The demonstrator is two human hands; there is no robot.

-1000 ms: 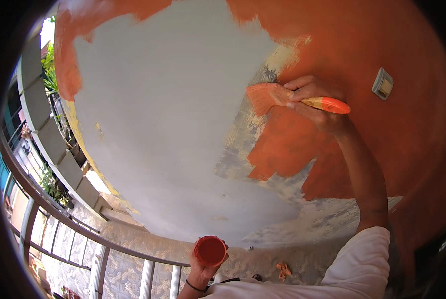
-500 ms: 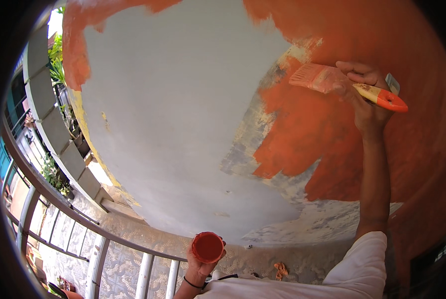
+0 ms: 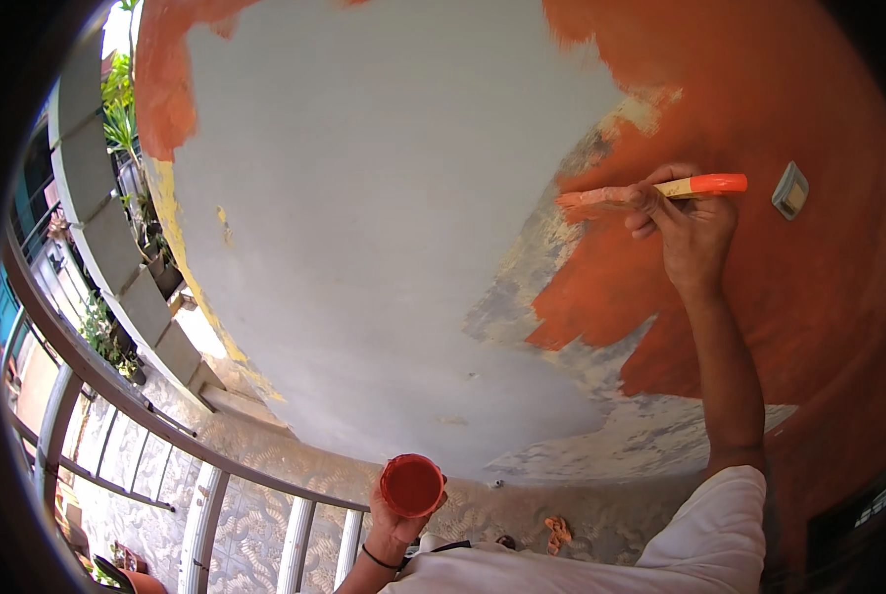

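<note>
My right hand (image 3: 695, 233) grips a paintbrush (image 3: 676, 188) with a cream and orange handle. The brush is seen edge-on, its paint-coated bristles pointing left at the ragged border of the orange paint; whether they press on the wall I cannot tell. Orange paint covers the right part of the wall (image 3: 384, 198), while its middle is grey-white with patchy cream and dark scraped areas between. Down at the lower middle, my left hand (image 3: 395, 525) is wrapped round a small red paint cup (image 3: 411, 485), held with its mouth up. Reddish paint shows inside.
A wall switch (image 3: 789, 190) sits right of my right hand. Along the left runs a curved metal railing (image 3: 205, 460), with potted plants (image 3: 116, 337) and a low block wall (image 3: 97, 188) beyond. An orange scrap (image 3: 558, 535) lies on the patterned floor near the wall's foot.
My right hand has moved down and slightly left with the paintbrush, turning it from flat to edge-on and uncovering the wall switch. My left hand keeps the paint cup in nearly the same place.
</note>
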